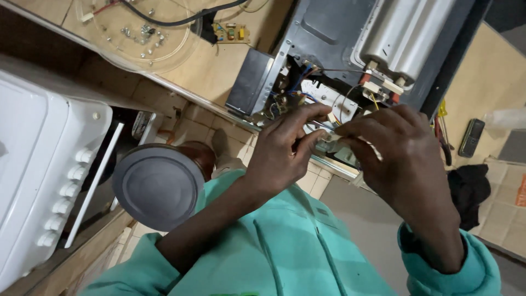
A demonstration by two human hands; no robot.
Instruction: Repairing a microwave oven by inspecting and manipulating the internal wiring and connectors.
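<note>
both hands [285,151] [397,159] on small connector [330,135] (white)

My desk [219,68] carries the opened grey appliance [339,33] at its edge, a clear glass tray [109,49] of screws, and a small circuit board [231,33] between them.

Matt grey metal chassis [329,27], glossy white plastic cooker [33,164]
</note>
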